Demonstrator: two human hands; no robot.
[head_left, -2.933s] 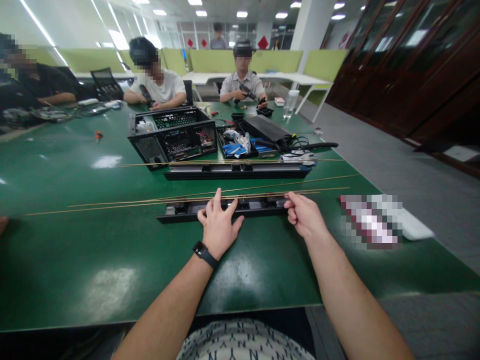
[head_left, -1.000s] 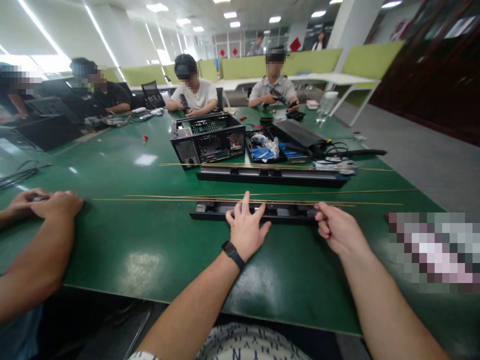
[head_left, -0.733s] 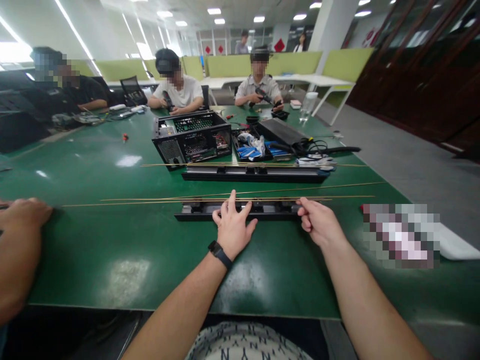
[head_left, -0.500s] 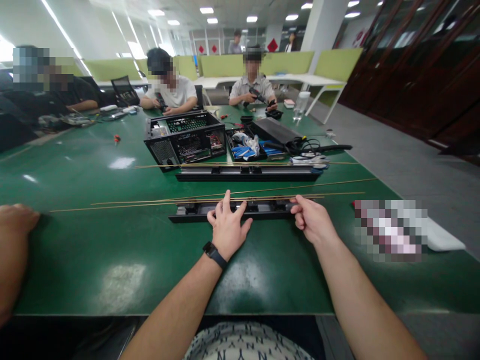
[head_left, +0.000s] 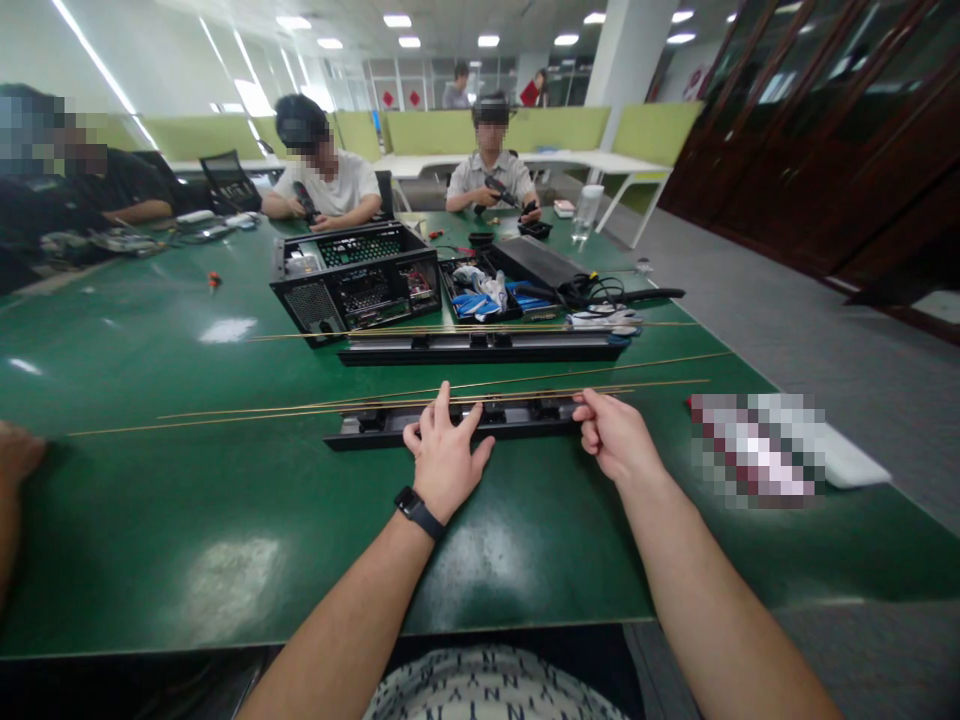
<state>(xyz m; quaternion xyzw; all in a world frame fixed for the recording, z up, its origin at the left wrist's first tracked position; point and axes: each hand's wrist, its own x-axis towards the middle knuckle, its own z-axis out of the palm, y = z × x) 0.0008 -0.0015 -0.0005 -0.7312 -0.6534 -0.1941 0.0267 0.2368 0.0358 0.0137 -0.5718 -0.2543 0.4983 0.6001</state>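
Note:
A long black rail (head_left: 360,440) with a grey inner channel and several dark blocks lies on the green table in front of me. My left hand (head_left: 448,452), with a dark watch on its wrist, rests over the rail's middle, fingers spread. At the rail's right end, the thumb and index finger of my right hand (head_left: 616,430) are pinched together; what is between them is hidden. Thin brass-coloured rods (head_left: 247,411) run along the far side of this rail, close to my left fingertips. A second similar rail (head_left: 480,353) lies parallel behind it, with more rods along it.
Behind the rails stand an open computer case (head_left: 352,285), a tray with blue-and-white gloves (head_left: 480,290), and a dark flat box (head_left: 544,268) with cables. Blurred packets (head_left: 750,450) lie at right. Another person's hand (head_left: 19,452) rests at left. Co-workers sit across the table.
The view has turned slightly right, so the scene sits further left. Both my hands keep nearly the same pose at the rail.

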